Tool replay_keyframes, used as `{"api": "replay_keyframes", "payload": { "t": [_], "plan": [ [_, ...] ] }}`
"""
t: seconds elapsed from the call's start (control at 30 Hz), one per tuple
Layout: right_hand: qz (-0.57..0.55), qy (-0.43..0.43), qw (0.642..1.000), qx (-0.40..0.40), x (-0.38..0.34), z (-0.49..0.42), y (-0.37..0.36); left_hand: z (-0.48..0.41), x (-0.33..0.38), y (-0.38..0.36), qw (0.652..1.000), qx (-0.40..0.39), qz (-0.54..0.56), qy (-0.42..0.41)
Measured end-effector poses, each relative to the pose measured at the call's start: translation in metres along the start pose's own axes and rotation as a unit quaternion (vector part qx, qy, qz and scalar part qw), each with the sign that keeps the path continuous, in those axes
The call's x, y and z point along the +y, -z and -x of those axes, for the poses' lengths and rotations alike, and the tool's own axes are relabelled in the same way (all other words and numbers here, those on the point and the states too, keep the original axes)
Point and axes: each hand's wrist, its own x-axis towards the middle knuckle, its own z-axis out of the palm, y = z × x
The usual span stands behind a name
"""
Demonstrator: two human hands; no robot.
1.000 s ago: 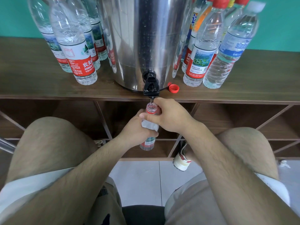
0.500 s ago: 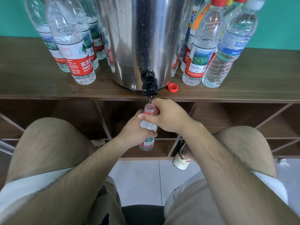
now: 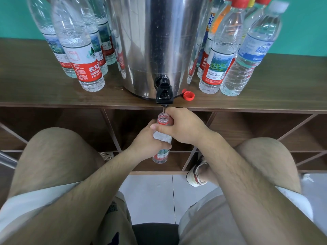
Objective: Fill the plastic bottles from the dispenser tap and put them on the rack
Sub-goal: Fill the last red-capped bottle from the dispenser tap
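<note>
A teal wall [image 3: 16, 16] backs a long brown wooden counter [image 3: 39, 89] with open rack compartments [image 3: 74, 126] underneath. On the left of the counter stands a cluster of capped water bottles [image 3: 85, 68] with red labels. In the middle sits a big steel dispenser [image 3: 159, 41], its black tap [image 3: 164, 94] hanging over the front edge. A loose red cap [image 3: 188, 95] lies just beside the tap, and more bottles [image 3: 218, 66] crowd the right. Below the tap, the seated person's left hand [image 3: 146, 144] is wrapped around the body of an uncapped plastic bottle [image 3: 162, 137]. The right hand [image 3: 184, 126] grips it near the neck. The bottle's mouth sits directly under the spout, and a thin stream runs in.
</note>
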Motion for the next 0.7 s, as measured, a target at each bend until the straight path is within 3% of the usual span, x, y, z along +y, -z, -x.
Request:
{"api": "replay_keyframes", "payload": {
  "t": [0.7],
  "plan": [
    [-0.011, 0.006, 1.000, 0.013, 0.0066, -0.0014, -0.0056, 0.0022, 0.0029, -0.0004, 1.000, -0.008, 0.019, 0.004]
  ]
}}
